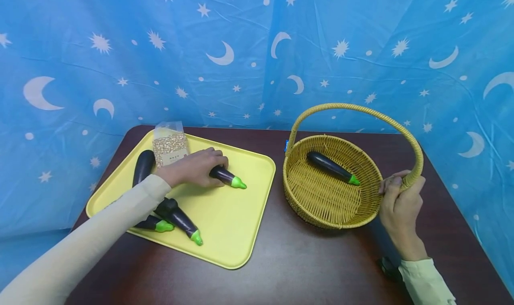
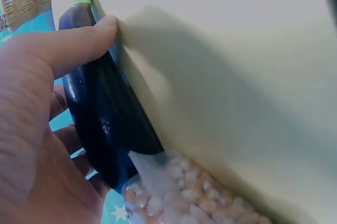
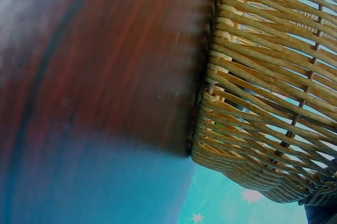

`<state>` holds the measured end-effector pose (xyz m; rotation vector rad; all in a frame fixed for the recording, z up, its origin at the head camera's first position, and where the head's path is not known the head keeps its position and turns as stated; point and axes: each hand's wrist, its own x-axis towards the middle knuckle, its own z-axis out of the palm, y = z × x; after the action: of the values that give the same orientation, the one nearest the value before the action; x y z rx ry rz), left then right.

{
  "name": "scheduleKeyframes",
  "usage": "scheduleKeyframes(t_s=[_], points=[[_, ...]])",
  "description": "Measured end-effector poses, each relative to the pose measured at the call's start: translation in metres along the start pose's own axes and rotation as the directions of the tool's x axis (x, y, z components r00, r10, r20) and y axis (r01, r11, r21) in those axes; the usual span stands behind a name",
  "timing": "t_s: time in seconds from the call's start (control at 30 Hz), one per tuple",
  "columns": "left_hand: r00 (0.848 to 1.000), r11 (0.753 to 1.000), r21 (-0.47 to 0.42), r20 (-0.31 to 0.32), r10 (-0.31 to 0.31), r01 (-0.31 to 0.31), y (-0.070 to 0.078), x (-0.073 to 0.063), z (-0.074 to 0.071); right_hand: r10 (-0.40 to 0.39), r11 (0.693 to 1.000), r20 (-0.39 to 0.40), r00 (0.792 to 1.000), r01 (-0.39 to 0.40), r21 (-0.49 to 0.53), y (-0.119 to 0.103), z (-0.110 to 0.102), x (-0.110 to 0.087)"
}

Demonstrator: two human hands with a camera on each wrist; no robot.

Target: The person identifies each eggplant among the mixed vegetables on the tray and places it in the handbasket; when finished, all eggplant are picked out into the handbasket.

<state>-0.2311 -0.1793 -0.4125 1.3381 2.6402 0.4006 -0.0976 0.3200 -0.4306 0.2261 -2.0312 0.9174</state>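
Observation:
My left hand (image 1: 201,166) grips a dark purple eggplant with a green stem (image 1: 225,176) over the yellow tray (image 1: 225,233). In the left wrist view the thumb lies across this eggplant (image 2: 105,113), the other fingers behind it, and its blunt end meets a clear bag of pale kernels (image 2: 184,187). Several more eggplants (image 1: 182,220) lie at the tray's left side, partly hidden by my sleeve. On the right, my right hand (image 1: 403,211) holds the wicker basket (image 1: 321,207) at the base of its arched handle. One eggplant (image 1: 331,166) lies inside the basket.
The kernel bag (image 1: 170,146) lies at the tray's back left corner. Both tray and basket stand on a dark wooden table (image 1: 297,265), with a strip of tabletop between them. A blue curtain (image 1: 257,51) with moons and stars hangs behind. The basket handle (image 1: 353,106) arches high.

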Motion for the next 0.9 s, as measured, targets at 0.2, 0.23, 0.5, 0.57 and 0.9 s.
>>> scheduleKeyframes(t_s=[0.2, 0.23, 0.5, 0.57, 0.9], points=[[0.999, 0.999, -0.010, 0.012, 0.036, -0.036, 0.005, 0.001, 0.003, 0.003, 1.000, -0.002, 1.000, -0.003, 0.010, 0.001, 0.000, -0.001], [0.999, 0.999, -0.009, 0.015, 0.040, -0.039, 0.007, 0.001, 0.002, 0.003, 1.000, -0.001, 1.000, -0.003, 0.009, 0.002, 0.000, -0.001], [0.999, 1.000, -0.014, 0.051, -0.015, 0.016, 0.021, 0.002, -0.001, 0.000, 1.000, 0.008, 1.000, 0.000, -0.007, 0.003, 0.000, -0.001], [0.998, 1.000, -0.008, 0.055, -0.016, 0.016, 0.025, 0.003, -0.002, 0.000, 1.000, 0.011, 1.000, 0.000, -0.008, 0.003, 0.000, -0.001], [0.998, 0.998, 0.031, 0.032, 0.057, -0.058, 0.045, 0.010, -0.003, 0.006, 1.000, 0.020, 1.000, -0.006, -0.004, 0.003, -0.001, -0.001]])
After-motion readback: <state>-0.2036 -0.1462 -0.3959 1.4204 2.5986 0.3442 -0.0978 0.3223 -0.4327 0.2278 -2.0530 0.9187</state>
